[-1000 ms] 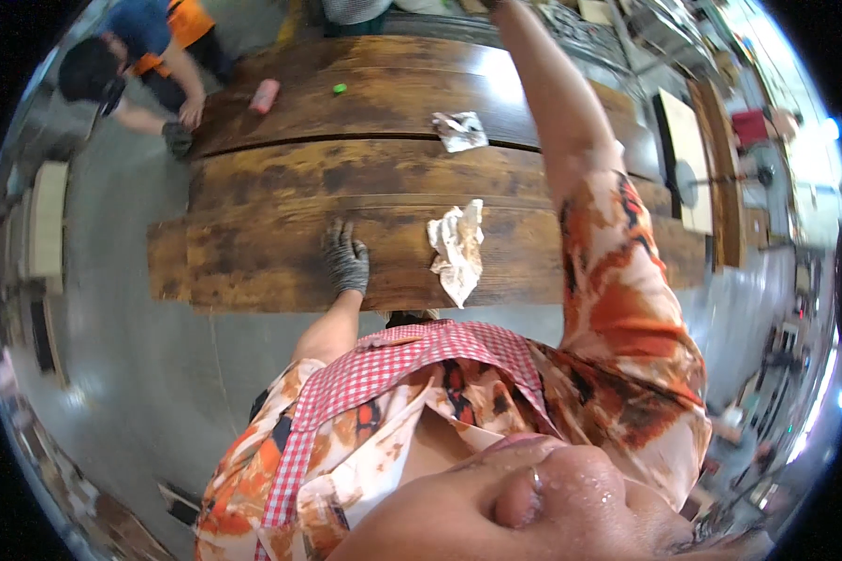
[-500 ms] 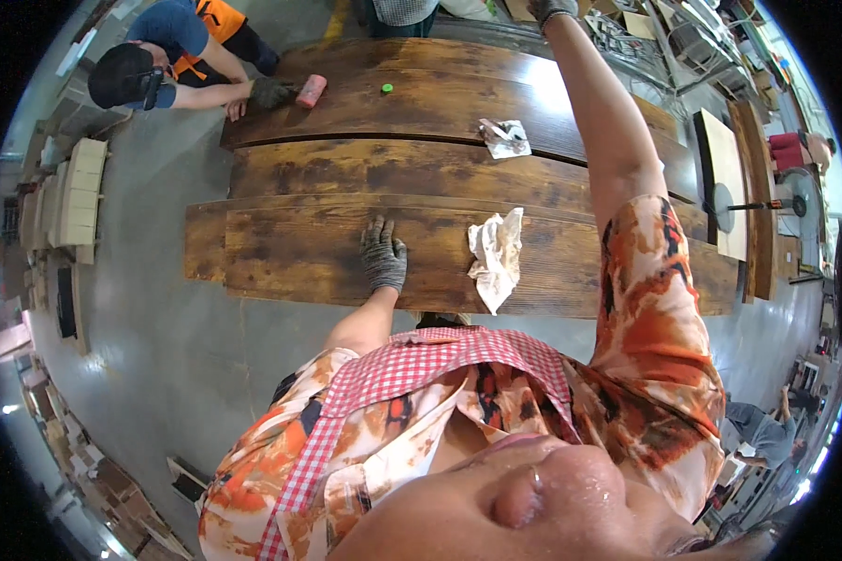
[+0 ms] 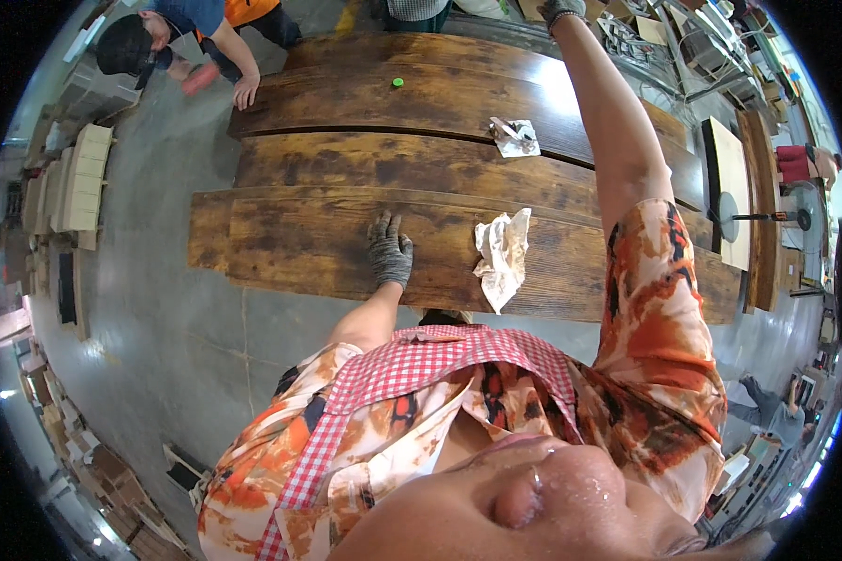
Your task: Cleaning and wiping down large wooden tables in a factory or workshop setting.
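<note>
In a grey knit glove, my left hand (image 3: 389,251) lies flat on the nearest dark brown wooden board (image 3: 309,243), its fingers stretched out. My right arm reaches far forward, and the gloved right hand (image 3: 562,8) is partly cut off by the top edge, so its grip cannot be made out. A crumpled, stained white cloth (image 3: 502,260) rests on the near board, right of my left hand. Farther back, a small white packet (image 3: 515,137) with dark marks and a green cap (image 3: 398,82) sit on the boards.
At the far left a co-worker (image 3: 182,37) leans a hand on the board end and holds a red cylinder (image 3: 199,79) off the side. A fan (image 3: 728,207) and upright panels (image 3: 760,215) stand at right. Pale boards (image 3: 86,178) are stacked at left.
The red cylinder has left the far boards and is now in the co-worker's hand, beyond the boards' left end. My left hand stays flat; my right arm remains stretched forward.
</note>
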The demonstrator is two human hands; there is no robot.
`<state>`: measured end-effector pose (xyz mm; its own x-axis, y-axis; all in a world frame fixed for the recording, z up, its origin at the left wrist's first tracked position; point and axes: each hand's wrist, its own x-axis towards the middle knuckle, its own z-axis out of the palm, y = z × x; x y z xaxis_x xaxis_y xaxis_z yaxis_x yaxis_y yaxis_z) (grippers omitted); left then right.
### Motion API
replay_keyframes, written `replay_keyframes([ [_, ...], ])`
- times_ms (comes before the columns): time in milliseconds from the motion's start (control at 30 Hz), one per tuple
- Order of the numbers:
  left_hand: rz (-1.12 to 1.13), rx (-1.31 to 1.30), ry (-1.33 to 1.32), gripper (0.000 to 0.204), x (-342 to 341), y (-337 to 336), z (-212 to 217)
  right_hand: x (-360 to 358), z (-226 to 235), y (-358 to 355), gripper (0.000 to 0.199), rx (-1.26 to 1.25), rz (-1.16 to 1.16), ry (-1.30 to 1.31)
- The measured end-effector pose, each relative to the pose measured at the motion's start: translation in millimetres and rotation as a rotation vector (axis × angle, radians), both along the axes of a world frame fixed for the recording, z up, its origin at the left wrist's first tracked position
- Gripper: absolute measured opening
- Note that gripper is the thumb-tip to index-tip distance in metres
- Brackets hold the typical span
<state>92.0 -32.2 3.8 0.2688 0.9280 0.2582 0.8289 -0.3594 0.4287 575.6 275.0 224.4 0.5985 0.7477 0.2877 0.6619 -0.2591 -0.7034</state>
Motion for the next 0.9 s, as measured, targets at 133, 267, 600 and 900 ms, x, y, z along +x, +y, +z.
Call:
replay_keyframes([
  [133, -0.002, 0.012, -0.025, 0.046, -2, -1, -2, 2, -2, -1, 0.040, 0.003, -0.004, 0.011],
  [267, -0.003, -0.013, 0.021, 0.046, -2, -1, 3, 4, 0, -3, 0.039, 0.003, -0.009, 0.003],
  [600, 0.008, -0.044, 0.035, 0.044, -1, 0, 9, 14, -1, -5, 0.037, -0.009, -0.044, 0.001],
  [900, 0.012, -0.006, 0.049, 0.043, -1, 0, 14, 22, -14, -4, 0.035, 0.016, -0.098, 0.029],
])
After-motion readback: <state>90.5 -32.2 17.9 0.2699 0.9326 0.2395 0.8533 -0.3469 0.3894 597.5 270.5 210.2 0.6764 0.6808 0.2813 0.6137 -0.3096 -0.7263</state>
